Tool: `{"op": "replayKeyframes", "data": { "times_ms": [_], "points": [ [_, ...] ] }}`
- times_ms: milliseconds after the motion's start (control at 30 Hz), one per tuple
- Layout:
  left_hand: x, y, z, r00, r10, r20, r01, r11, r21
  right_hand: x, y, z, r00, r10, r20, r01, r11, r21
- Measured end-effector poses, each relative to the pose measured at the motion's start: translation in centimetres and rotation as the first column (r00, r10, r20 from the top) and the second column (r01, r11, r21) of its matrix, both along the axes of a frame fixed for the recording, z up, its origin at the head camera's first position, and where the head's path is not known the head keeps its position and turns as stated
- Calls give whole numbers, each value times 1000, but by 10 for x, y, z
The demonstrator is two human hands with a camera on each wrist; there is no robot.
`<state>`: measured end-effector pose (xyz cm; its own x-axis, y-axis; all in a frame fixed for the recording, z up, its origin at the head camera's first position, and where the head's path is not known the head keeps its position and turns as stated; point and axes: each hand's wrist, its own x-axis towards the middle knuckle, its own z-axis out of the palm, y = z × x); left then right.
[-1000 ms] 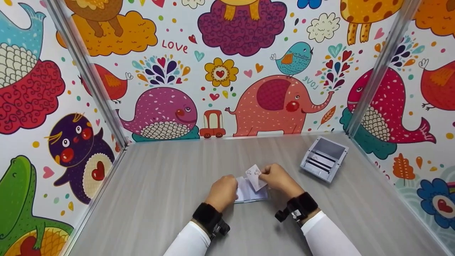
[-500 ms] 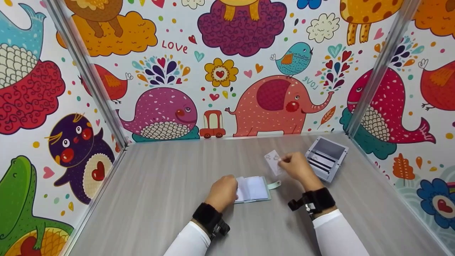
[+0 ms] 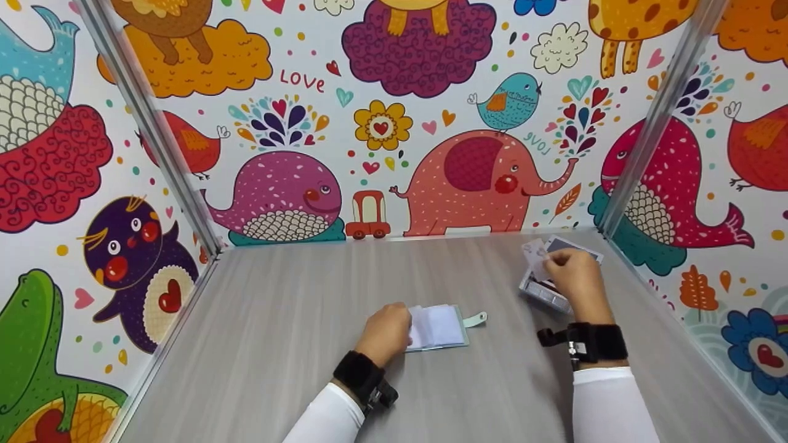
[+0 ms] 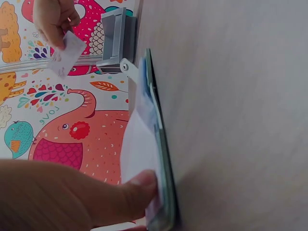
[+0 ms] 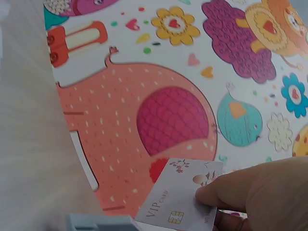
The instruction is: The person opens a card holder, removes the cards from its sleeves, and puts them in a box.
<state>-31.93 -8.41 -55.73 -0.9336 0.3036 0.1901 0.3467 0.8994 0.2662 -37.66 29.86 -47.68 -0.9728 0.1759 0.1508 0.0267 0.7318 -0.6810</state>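
Note:
My right hand (image 3: 577,278) pinches a white card (image 3: 533,258) by one edge, above the grey tray-like box (image 3: 530,288) at the back right. In the right wrist view the VIP card (image 5: 168,202) shows printed lettering and a gold chip, with my thumb (image 5: 221,192) across its face. My left hand (image 3: 386,332) grips the left end of a card holder (image 3: 446,326), which lies spread on the table with clear sleeves and a pale green cover. From the left wrist, the thumb (image 4: 143,185) presses on the sleeves; the fingers are largely hidden.
The holder's snap strap (image 3: 475,319) sticks out to the right on the table (image 3: 295,344). Behind the box stands a patterned wall (image 3: 425,184), with a metal corner post (image 3: 640,141) close to it. Dark bars inside the box are partly covered by my right hand.
My right hand has carried the card from over the card holder, right and away, to over the grey box, uncovering the strap. My left hand stays on the holder.

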Motion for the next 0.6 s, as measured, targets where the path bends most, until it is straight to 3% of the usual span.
{"op": "replayKeyframes", "data": {
  "times_ms": [267, 600],
  "points": [
    [-1, 1, 0, 1000, 3, 9, -3, 1000, 5, 1, 26, 1, 997, -55, 51, 57, 998, -34],
    [1, 0, 0, 1000, -2, -13, 2, 1000, -1, 7, 49, -7, 996, -94, -1, 94, 995, 16]
  ]
}}
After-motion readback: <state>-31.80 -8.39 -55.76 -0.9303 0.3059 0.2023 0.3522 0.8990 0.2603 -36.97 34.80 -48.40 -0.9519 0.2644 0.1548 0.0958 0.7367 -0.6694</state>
